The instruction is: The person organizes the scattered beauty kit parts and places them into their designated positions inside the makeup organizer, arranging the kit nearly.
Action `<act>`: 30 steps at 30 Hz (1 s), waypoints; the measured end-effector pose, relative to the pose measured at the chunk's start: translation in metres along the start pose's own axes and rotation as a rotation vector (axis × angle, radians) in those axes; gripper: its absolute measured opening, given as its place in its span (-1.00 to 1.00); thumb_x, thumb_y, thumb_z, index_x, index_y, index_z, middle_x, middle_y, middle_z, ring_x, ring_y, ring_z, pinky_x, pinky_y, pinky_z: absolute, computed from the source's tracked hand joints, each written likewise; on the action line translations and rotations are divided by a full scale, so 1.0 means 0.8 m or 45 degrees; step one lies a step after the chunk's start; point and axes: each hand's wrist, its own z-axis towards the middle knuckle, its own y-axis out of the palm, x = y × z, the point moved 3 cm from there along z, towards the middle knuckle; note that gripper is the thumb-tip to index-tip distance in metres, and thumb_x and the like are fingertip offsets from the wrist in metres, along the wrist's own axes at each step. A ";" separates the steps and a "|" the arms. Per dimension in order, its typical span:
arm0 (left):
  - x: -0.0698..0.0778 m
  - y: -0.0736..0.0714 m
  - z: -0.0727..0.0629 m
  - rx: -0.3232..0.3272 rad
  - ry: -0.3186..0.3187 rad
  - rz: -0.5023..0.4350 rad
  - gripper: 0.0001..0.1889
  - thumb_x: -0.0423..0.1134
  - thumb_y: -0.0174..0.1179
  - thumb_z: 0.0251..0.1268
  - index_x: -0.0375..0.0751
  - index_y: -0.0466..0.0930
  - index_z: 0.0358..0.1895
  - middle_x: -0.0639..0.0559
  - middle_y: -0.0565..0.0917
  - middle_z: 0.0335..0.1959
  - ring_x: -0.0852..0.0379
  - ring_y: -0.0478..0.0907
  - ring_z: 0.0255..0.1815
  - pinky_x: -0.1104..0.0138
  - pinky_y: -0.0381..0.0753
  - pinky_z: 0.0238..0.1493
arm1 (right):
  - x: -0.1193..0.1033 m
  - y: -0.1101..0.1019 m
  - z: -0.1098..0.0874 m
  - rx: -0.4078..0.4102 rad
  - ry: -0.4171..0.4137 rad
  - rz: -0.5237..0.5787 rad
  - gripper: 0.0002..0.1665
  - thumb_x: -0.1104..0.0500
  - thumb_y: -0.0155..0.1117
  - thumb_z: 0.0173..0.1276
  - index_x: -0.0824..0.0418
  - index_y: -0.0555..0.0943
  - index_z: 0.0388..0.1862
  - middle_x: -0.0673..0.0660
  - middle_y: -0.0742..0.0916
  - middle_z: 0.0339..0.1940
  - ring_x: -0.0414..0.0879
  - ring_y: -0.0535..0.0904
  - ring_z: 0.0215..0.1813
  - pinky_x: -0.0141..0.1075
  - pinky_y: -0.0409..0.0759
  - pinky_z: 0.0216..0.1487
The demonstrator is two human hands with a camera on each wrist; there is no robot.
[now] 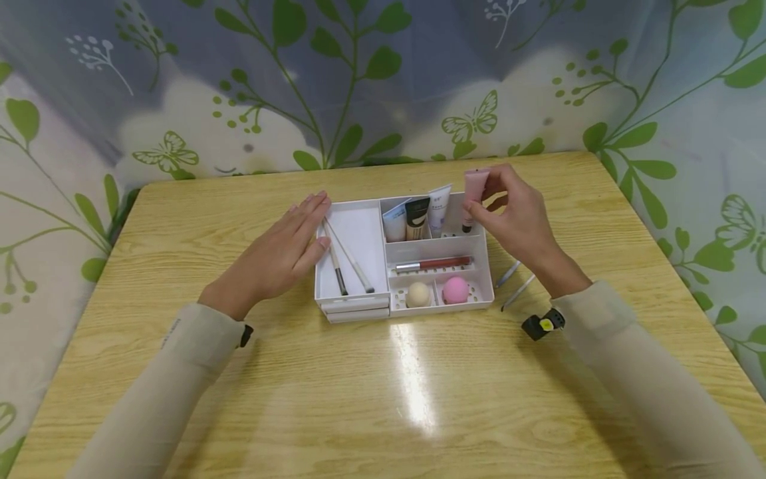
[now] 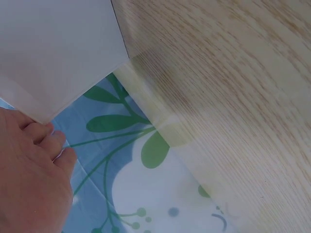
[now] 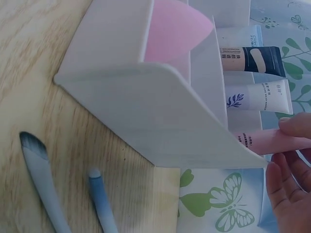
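Observation:
My right hand [image 1: 517,216] pinches a pink squeeze tube [image 1: 475,186] between thumb and fingers, its dark cap down inside the back right compartment of a white organizer [image 1: 353,219]. With fingers straight, my left hand [image 1: 278,256] rests against the organizer's left edge. Beside the pink tube stand a white tube [image 1: 439,206], a black-and-beige tube [image 1: 417,216] and a light-blue tube [image 1: 395,223]. Two makeup brushes [image 1: 357,266] lie across the left tray. A red tube with a silver end [image 1: 439,263] occupies the middle slot. In front sit a beige sponge [image 1: 417,294] and a pink makeup sponge [image 1: 456,290].
Two more brushes [image 3: 43,179] lie on the wooden table [image 1: 359,399], right of the organizer. Behind the table hangs a curtain [image 1: 383,86] printed with leaves and butterflies. Shallow drawers [image 1: 359,311] show at the organizer's front left.

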 end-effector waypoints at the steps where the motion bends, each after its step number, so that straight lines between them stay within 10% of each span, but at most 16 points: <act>1: 0.000 0.000 0.000 -0.002 -0.001 -0.001 -0.27 0.11 -0.33 0.85 -0.14 -0.23 0.83 -0.04 -0.17 0.87 -0.08 -0.22 0.88 -0.02 -0.15 0.88 | 0.001 0.000 0.000 0.001 0.005 -0.005 -0.55 0.25 0.49 0.50 0.39 0.55 0.25 0.28 0.75 -0.02 -0.02 0.64 0.01 -0.43 0.63 -0.07; 30: 0.003 -0.002 -0.001 -0.020 -0.020 -0.003 -0.25 0.16 -0.37 0.85 -0.13 -0.24 0.83 -0.06 -0.16 0.87 -0.03 -0.24 0.88 -0.02 -0.14 0.88 | 0.003 0.003 0.003 0.003 -0.059 -0.016 -0.67 0.20 0.40 0.61 0.37 0.66 0.20 0.27 0.79 0.06 -0.04 0.68 0.02 -0.57 0.57 -0.08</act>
